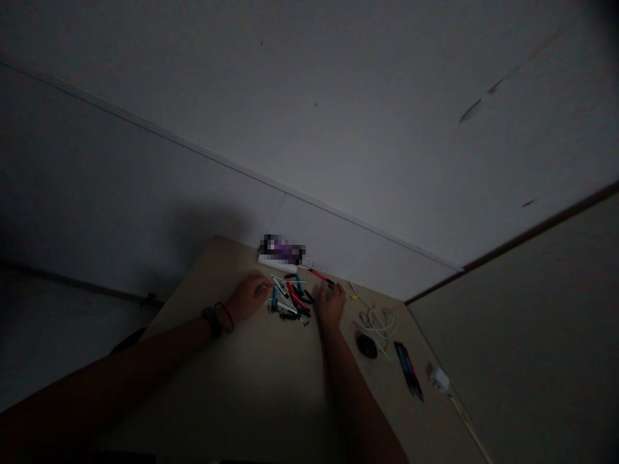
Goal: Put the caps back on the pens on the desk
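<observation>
A pile of pen parts, with blue, red, black and white barrels and thin white refills, lies on the table between my hands. My left hand is at the pile's left edge, its fingers bent and pressed together; what they pinch is too dark to make out. To the right of the pile, my right hand has curled fingers at the black end of a red pen barrel. That barrel points up and left, a thin pale piece at its far end.
Against the wall, a blurred-out purple item rests by a white block. Right of my right arm lie a coiled white cable, a black mouse-like object and several pens. A white plug sits near the table's right edge.
</observation>
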